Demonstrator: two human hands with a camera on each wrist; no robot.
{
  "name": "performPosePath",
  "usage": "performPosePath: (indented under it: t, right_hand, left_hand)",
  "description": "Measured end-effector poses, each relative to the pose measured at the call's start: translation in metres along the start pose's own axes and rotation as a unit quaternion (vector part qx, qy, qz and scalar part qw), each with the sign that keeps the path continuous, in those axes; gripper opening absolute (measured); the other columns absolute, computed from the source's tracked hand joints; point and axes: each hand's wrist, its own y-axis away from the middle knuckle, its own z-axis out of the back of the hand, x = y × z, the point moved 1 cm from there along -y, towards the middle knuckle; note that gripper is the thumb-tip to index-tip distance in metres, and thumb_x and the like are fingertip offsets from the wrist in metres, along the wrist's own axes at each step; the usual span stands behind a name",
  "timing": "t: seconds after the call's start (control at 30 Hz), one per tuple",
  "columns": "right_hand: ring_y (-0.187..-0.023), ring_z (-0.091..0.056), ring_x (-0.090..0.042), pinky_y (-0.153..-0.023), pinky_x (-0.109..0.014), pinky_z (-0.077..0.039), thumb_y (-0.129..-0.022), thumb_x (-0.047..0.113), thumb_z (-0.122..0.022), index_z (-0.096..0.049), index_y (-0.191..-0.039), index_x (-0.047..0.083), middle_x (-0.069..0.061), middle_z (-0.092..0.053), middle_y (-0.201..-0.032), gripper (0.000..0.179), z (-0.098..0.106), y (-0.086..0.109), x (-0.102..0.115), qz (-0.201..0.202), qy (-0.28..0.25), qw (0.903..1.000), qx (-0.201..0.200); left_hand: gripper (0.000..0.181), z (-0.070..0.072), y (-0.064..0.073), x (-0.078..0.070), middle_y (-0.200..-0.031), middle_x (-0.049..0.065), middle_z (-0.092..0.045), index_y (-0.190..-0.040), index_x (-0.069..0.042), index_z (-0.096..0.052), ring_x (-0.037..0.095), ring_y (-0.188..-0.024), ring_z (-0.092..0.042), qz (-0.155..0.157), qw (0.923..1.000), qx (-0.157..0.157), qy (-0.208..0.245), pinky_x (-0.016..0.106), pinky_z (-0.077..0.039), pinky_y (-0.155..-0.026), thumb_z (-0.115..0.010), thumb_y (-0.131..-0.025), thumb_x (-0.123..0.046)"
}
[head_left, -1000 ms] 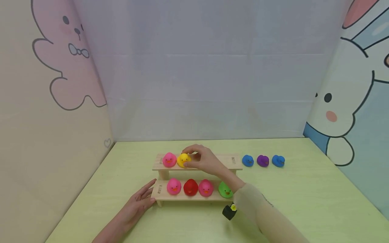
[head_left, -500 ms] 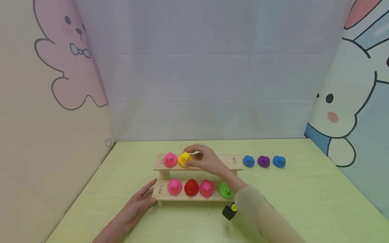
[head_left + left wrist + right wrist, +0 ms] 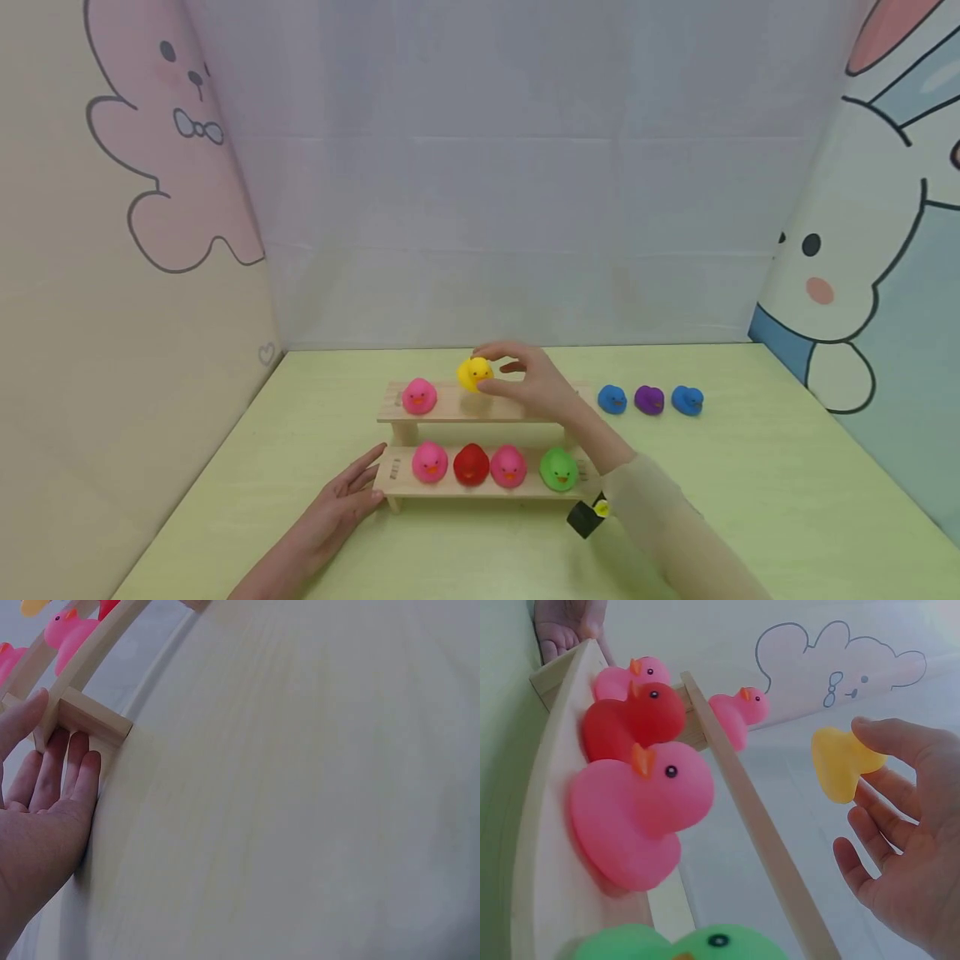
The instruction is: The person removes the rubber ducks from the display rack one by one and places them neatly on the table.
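Note:
My right hand pinches a yellow rubber duck between thumb and fingers, holding it above the upper tier of a two-tier wooden stand. In the right wrist view the yellow duck hangs beyond the upper board. A pink duck sits at the upper tier's left end. The lower tier bears a pink duck, a red duck, another pink duck and a green duck. My left hand rests against the lower tier's left end, fingers fairly straight, thumb at the front corner.
Right of the stand, a blue duck, a purple duck and another blue duck stand in a row on the pale table. A black wrist camera hangs under the right sleeve. Walls enclose the back and sides.
My right hand has lifted the yellow duck off the upper tier and moved it slightly right, away from the pink one. The left hand stays at the stand's end.

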Motion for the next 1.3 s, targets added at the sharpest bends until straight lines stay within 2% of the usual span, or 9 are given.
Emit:
performPosePath:
  t: [0.2, 0.3, 0.5, 0.6, 0.73, 0.93, 1.0, 1.17, 1.3]
  right_hand:
    - [-0.114, -0.05, -0.014, -0.091, -0.053, -0.042, -0.086, 0.02, -0.073, -0.068, -0.112, 0.018, 0.006, -0.061, -0.121, 0.027, 0.019, 0.007, 0.006, 0.025, 0.0, 0.9993, -0.028]
    - [-0.115, -0.05, -0.014, -0.09, -0.05, -0.043, -0.086, 0.019, -0.073, -0.068, -0.112, 0.017, 0.005, -0.06, -0.122, 0.027, 0.028, 0.012, 0.007, 0.027, 0.014, 0.9988, -0.039]
    - [-0.116, -0.05, -0.02, -0.088, -0.046, -0.045, -0.085, 0.013, -0.073, -0.067, -0.112, 0.01, -0.003, -0.06, -0.123, 0.028, 0.04, 0.025, 0.01, 0.022, 0.05, 0.9968, -0.057]
    - [-0.115, -0.051, -0.026, -0.088, -0.046, -0.045, -0.085, 0.007, -0.072, -0.066, -0.112, 0.004, -0.01, -0.059, -0.123, 0.028, 0.044, 0.036, 0.024, 0.014, 0.063, 0.9961, -0.06]
    - [-0.115, -0.05, -0.027, -0.089, -0.044, -0.045, -0.086, 0.005, -0.07, -0.064, -0.113, 0.002, -0.013, -0.058, -0.124, 0.029, 0.05, 0.05, 0.036, -0.002, 0.068, 0.9957, -0.062]
    - [-0.118, -0.047, -0.029, -0.09, -0.053, -0.044, -0.086, 0.004, -0.069, -0.062, -0.115, 0.0, -0.016, -0.055, -0.126, 0.03, 0.063, 0.068, 0.026, -0.007, 0.075, 0.9945, -0.072]
    - [-0.117, -0.048, -0.03, -0.09, -0.048, -0.046, -0.086, 0.003, -0.07, -0.062, -0.116, 0.0, -0.016, -0.055, -0.126, 0.031, 0.067, 0.074, 0.023, -0.008, 0.087, 0.9932, -0.076]
    - [-0.113, -0.05, -0.025, -0.085, -0.023, -0.047, -0.086, 0.002, -0.069, -0.062, -0.117, 0.001, -0.015, -0.056, -0.126, 0.032, 0.081, 0.09, 0.007, 0.003, 0.11, 0.9899, -0.09]
    - [-0.111, -0.051, -0.014, -0.084, -0.02, -0.046, -0.086, 0.005, -0.07, -0.062, -0.12, 0.008, -0.008, -0.055, -0.129, 0.035, 0.093, 0.104, -0.017, -0.001, 0.117, 0.9873, -0.107]
  left_hand:
    - [0.072, 0.0, -0.001, 0.0, -0.146, 0.019, -0.031, -0.153, -0.013, -0.022, 0.022, -0.124, -0.045, 0.001, 1.0, -0.005, 0.002, 0.032, -0.038, -0.1, -0.058, -0.092, -0.003]
    - [0.072, 0.0, -0.001, 0.0, -0.145, 0.019, -0.032, -0.153, -0.013, -0.022, 0.021, -0.124, -0.045, -0.002, 1.0, -0.007, 0.004, 0.031, -0.038, -0.1, -0.058, -0.092, -0.002]
    - [0.072, 0.0, -0.001, 0.0, -0.144, 0.018, -0.032, -0.153, -0.015, -0.023, 0.022, -0.124, -0.045, 0.0, 1.0, -0.008, 0.004, 0.032, -0.038, -0.099, -0.059, -0.092, -0.003]
    - [0.072, -0.001, -0.001, 0.0, -0.146, 0.018, -0.031, -0.153, -0.015, -0.023, 0.023, -0.125, -0.044, 0.003, 0.9999, -0.011, 0.008, 0.033, -0.038, -0.1, -0.06, -0.091, -0.002]
    - [0.072, 0.0, -0.002, 0.001, -0.147, 0.019, -0.029, -0.153, -0.015, -0.023, 0.023, -0.125, -0.044, 0.002, 0.9999, -0.007, 0.007, 0.033, -0.038, -0.1, -0.06, -0.091, -0.003]
    - [0.072, 0.002, -0.002, 0.002, -0.147, 0.019, -0.029, -0.153, -0.015, -0.023, 0.021, -0.125, -0.044, 0.001, 1.0, -0.007, 0.001, 0.031, -0.038, -0.099, -0.06, -0.092, -0.004]
    - [0.072, 0.001, -0.002, 0.002, -0.147, 0.019, -0.029, -0.153, -0.015, -0.023, 0.021, -0.125, -0.044, 0.001, 1.0, -0.007, 0.0, 0.031, -0.038, -0.099, -0.06, -0.092, -0.004]
    - [0.072, 0.001, -0.001, 0.001, -0.148, 0.02, -0.029, -0.153, -0.015, -0.022, 0.023, -0.126, -0.043, -0.002, 1.0, 0.001, 0.002, 0.032, -0.036, -0.101, -0.059, -0.092, -0.003]
    - [0.072, 0.001, -0.002, 0.0, -0.148, 0.02, -0.028, -0.153, -0.015, -0.022, 0.023, -0.126, -0.043, -0.004, 1.0, 0.002, 0.002, 0.033, -0.036, -0.102, -0.058, -0.092, -0.003]
